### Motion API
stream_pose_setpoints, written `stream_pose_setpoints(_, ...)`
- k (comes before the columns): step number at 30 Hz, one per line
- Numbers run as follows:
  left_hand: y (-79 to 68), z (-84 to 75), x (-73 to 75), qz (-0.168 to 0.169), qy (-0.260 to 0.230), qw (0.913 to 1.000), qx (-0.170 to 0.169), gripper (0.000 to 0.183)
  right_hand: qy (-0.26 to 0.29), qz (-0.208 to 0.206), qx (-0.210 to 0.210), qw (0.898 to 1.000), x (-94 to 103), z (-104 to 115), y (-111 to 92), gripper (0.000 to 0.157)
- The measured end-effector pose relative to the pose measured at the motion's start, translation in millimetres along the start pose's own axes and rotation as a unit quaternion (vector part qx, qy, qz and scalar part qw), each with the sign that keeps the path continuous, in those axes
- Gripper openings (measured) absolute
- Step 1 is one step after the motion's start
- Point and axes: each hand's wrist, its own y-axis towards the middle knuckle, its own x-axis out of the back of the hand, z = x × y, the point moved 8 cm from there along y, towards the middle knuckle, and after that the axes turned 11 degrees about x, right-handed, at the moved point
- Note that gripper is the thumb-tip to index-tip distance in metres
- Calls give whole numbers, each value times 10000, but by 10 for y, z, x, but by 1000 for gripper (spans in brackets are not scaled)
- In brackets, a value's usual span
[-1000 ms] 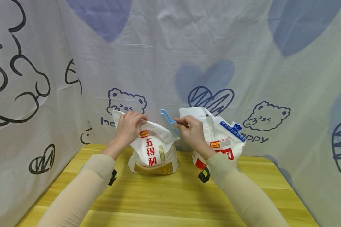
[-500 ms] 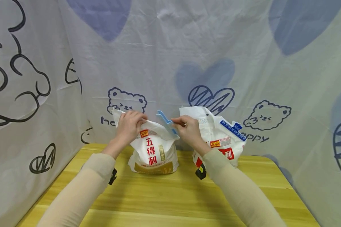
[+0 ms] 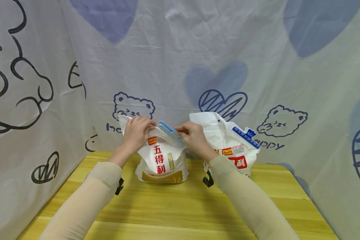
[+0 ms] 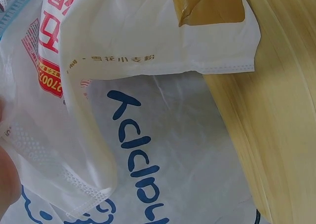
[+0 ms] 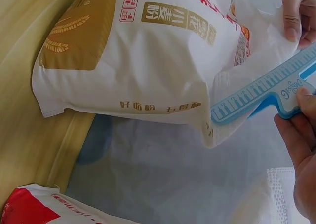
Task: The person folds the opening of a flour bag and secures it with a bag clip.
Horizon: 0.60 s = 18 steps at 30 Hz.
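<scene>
A white flour bag (image 3: 174, 163) with red characters and a gold base stands on the wooden table. My left hand (image 3: 135, 133) grips its top edge near the left side; the left wrist view shows only slivers of that hand. Between thumb and fingers, my right hand (image 3: 192, 136) pinches the handle of a light blue sealing clip (image 3: 167, 129). In the right wrist view the clip's long ruled bar (image 5: 256, 92) lies along the bag's upper part, slanting toward the left hand (image 5: 298, 12). Whether the clip's bars have closed on the plastic I cannot tell.
A second white flour bag (image 3: 208, 125) stands to the right, partly behind my right forearm, with a dark blue clip (image 3: 246, 137) across its top corner. The wooden table (image 3: 168, 210) stretches toward me. A printed cloth (image 3: 174, 66) hangs close behind the bags.
My right hand has moved left with the light blue clip, which now lies over the bag's top and closer to my left hand. My left hand stays in place on the bag.
</scene>
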Motion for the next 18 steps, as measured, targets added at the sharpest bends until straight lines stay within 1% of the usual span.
stream_pose_setpoints(5,0,2,-5,55,-47,10000,46,12,-148,222,-110,9996,-59,12,26,13)
stream_pose_setpoints(13,-22,12,17,-100,-424,9990,42,14,-312,443,-284,9981,-119,25,52,14)
stream_pose_setpoints(18,-33,-3,31,-122,-583,9982,-77,12,-352,569,-399,9970,-142,14,61,15)
